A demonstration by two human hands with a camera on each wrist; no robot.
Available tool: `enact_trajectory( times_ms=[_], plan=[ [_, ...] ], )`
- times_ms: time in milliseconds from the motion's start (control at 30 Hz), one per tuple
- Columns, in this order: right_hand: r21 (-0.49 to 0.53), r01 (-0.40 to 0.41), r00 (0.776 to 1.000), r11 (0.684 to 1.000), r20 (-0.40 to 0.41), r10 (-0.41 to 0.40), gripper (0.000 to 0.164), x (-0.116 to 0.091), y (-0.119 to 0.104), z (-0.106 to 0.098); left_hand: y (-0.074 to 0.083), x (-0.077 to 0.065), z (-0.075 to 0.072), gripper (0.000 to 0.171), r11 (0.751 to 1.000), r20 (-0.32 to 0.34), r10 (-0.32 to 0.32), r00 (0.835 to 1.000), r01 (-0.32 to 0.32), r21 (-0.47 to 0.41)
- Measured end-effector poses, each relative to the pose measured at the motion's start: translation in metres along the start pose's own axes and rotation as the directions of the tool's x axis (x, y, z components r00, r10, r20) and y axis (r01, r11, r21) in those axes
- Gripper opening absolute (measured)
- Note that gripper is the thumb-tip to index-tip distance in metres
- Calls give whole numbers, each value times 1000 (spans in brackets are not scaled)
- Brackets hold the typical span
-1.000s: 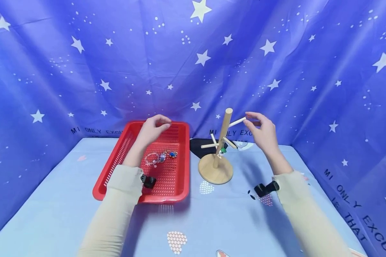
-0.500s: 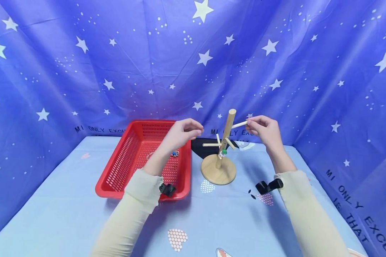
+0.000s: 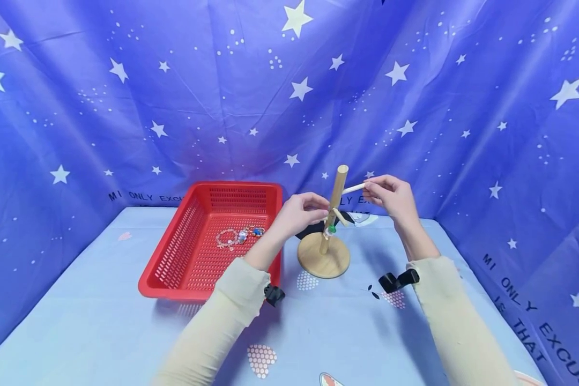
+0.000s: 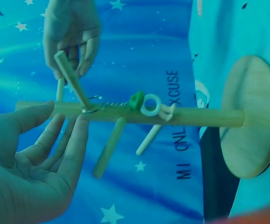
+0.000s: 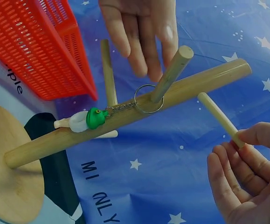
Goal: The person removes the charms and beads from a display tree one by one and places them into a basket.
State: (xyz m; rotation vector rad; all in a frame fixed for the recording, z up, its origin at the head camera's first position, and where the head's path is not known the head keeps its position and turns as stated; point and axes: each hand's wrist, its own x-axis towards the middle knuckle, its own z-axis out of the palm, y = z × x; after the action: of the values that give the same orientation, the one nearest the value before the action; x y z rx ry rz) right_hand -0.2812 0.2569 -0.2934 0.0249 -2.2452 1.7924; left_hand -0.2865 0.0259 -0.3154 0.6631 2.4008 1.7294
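Observation:
A wooden peg stand (image 3: 324,254) stands upright on its round base, several pegs sticking out of its post. My right hand (image 3: 393,195) pinches the tip of an upper peg (image 5: 218,116) between thumb and fingers. Close by the post is my left hand (image 3: 301,212), its fingers loosely extended and holding nothing; its fingertips overlap the post in the left wrist view. From another peg a keychain (image 5: 96,117) hangs by its metal ring and chain, with a small green-and-white figure at the end.
A red plastic basket (image 3: 147,289) sits left of the stand. Inside it lie a beaded bracelet (image 3: 227,237) and small charms (image 3: 257,232). A starry blue curtain (image 3: 251,107) hangs behind the table, and another side of it borders the right.
My left hand has moved right, from over the basket to the stand's post. The right hand stays at the upper peg's tip, its fingers now closer round it.

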Motion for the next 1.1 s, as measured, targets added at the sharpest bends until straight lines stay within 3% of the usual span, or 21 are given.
enact_trajectory(
  times_ms=[233,800,1100],
  plan=[
    [36,3,1000,999,2,-3,14,-3,-1,0,-5,5,13,21,999,-35,-49,998,48,-20],
    [72,26,1000,997,-3,-25,18,-1,-1,3,-10,12,27,8,999,-157,-25,987,28,19],
    [68,31,1000,997,-3,-31,25,0,1,3,-9,10,26,6,1000,-159,-1,987,6,31]
  ],
)
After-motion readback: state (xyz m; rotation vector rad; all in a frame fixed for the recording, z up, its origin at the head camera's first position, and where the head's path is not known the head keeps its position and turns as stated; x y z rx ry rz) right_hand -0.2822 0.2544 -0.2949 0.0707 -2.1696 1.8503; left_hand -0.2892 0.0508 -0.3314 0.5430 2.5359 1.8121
